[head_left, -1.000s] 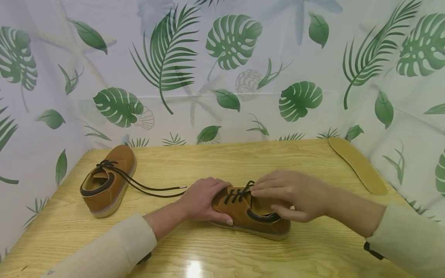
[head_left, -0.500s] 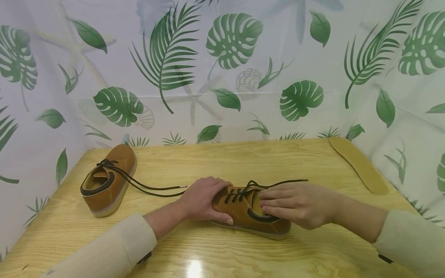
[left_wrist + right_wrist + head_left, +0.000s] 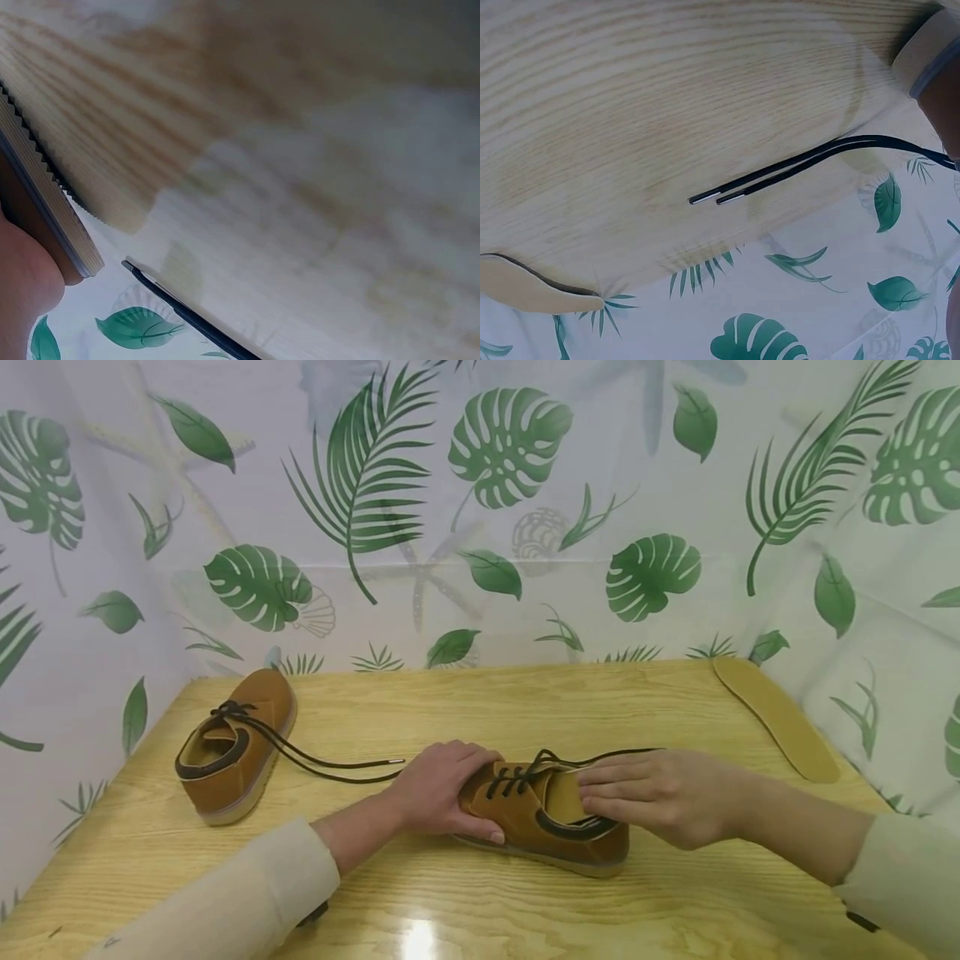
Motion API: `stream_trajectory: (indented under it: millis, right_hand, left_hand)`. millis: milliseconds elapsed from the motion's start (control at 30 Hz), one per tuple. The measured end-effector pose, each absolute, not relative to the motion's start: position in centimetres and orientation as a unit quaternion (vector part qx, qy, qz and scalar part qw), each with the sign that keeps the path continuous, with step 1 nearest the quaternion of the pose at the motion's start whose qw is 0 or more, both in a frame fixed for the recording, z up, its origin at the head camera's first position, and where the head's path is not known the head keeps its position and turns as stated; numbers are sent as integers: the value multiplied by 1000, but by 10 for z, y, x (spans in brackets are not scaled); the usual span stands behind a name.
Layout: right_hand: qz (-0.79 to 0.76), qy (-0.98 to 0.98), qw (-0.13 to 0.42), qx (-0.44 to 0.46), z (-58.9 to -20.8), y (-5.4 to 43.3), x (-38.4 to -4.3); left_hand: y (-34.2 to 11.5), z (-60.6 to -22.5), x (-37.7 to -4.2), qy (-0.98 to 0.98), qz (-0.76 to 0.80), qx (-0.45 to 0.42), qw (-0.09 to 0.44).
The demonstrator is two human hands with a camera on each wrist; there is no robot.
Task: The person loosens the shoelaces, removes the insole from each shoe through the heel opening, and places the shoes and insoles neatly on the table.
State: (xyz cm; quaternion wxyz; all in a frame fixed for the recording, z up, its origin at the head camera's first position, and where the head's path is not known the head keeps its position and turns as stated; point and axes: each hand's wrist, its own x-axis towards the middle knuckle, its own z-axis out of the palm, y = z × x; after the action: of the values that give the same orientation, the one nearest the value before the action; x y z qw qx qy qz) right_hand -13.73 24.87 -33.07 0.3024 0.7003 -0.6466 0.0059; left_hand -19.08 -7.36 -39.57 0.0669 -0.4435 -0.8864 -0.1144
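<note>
A brown leather shoe (image 3: pixel 517 822) with a dark collar lies sole down on the table, toe to the left. My left hand (image 3: pixel 438 789) grips its toe, thumb along the near side. My right hand (image 3: pixel 667 797) reaches over the heel with fairly straight fingers resting in the shoe opening; the thumb is hidden. A tan insole surface (image 3: pixel 562 795) shows inside the shoe. Black laces (image 3: pixel 802 161) trail off to the right in the right wrist view. The left wrist view catches the ridged sole edge (image 3: pixel 49 187) beside part of the left hand.
The matching brown shoe (image 3: pixel 258 718) stands at the back left, its black laces (image 3: pixel 330 766) stretched toward my left hand. A loose tan insole (image 3: pixel 776 718) lies along the table's right edge. Leaf-printed cloth (image 3: pixel 480 527) walls the wooden table (image 3: pixel 450 702) at the back and sides.
My right hand has moved from the lace and tongue area to the right, toward the heel, its fingers straightening. More of the shoe's inside and trailing lace shows. My left hand keeps its grip.
</note>
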Motion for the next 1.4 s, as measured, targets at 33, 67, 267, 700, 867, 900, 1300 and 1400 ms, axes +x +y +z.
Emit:
stream_trajectory:
  millis: [33,67,267,700,867,900,1300,1400]
  right_hand:
    - [4,-647,302,701,-330,249,-137]
    - [2,-647,302,700,-329,250,-136]
    - [1,-644,311,699,-327,253,-136]
    - [10,-638,323,699,-321,259,-137]
    - [5,-641,324,695,-317,262,-135]
    - [4,-642,324,695,-316,263,-135]
    - [-74,-668,314,671,-311,259,-129]
    - [-133,-681,291,659,-308,251,-126]
  left_hand:
    - [-74,-396,-191,-886,-116,-445,68]
    - [-74,-396,-191,-885,-117,-446,69]
    - [-74,-396,-191,-883,-116,-449,75]
    - [-73,-394,-190,-884,-112,-448,72]
    - [-73,-393,-190,-884,-113,-447,72]
    - [-73,-393,-190,-885,-112,-447,70]
    - [-72,-394,-191,-889,-105,-442,63]
    - [-73,-394,-191,-888,-106,-442,61]
